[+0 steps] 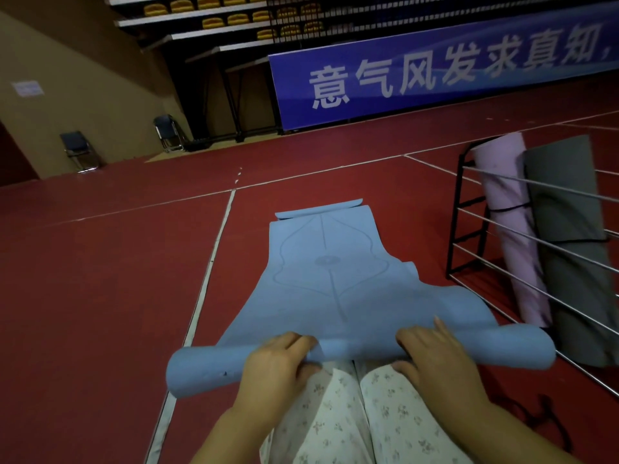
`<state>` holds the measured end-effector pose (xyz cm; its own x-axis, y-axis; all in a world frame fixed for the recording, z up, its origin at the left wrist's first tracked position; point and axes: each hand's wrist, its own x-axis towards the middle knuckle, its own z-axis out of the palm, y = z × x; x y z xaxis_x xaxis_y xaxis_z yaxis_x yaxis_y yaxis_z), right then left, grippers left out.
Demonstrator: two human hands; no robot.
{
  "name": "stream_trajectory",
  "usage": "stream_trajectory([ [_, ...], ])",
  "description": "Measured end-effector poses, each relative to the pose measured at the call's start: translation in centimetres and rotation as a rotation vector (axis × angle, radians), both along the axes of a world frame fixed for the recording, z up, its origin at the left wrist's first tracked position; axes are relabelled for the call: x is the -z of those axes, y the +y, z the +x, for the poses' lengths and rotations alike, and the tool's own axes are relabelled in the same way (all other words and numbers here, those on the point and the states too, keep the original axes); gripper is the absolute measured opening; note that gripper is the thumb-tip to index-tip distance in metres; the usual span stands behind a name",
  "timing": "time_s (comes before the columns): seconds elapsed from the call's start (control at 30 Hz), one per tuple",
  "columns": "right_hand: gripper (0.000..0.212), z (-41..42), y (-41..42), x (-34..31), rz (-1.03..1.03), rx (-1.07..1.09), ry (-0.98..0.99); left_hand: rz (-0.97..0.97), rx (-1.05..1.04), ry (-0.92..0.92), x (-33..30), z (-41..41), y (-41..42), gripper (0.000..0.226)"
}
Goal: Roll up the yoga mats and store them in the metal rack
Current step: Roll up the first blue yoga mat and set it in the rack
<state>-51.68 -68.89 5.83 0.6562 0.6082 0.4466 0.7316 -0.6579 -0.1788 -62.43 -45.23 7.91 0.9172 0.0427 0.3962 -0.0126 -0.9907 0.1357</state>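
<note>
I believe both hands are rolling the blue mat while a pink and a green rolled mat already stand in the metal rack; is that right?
Not quite: the head view shows the mat beside the pink mat in the metal rack is grey, not green. Both the left hand and right hand do grip the blue mat.

Open red floor (100,279) is lying to the left and ahead. On the right, the metal rack (469,209) is standing near the blue mat (335,289), its rails (542,239) fronting two upright rolled mats (536,229).
</note>
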Motion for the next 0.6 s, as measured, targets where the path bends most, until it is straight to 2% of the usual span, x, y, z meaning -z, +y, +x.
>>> stream_trajectory([
  [0.23,0.035,2.2,0.1,0.3,0.054,-0.040,0.019,-0.101,-0.006,0.041,0.0,1.2,0.7,0.031],
  [0.33,0.016,3.3,0.1,-0.4,0.041,-0.044,0.069,-0.144,-0.007,0.092,-0.3,2.0,0.8,0.046],
  [0.47,0.023,4.6,0.4,-0.2,-0.036,-0.084,0.122,-0.205,0.030,0.150,-0.4,2.5,1.5,0.046],
  [0.53,0.021,4.5,0.7,-0.2,-0.055,-0.059,0.121,-0.242,0.058,0.183,-0.3,2.6,1.9,0.064],
  [0.6,0.022,4.7,0.9,0.5,-0.056,-0.017,0.033,-0.267,0.078,0.209,-0.2,2.9,2.1,0.070],
])
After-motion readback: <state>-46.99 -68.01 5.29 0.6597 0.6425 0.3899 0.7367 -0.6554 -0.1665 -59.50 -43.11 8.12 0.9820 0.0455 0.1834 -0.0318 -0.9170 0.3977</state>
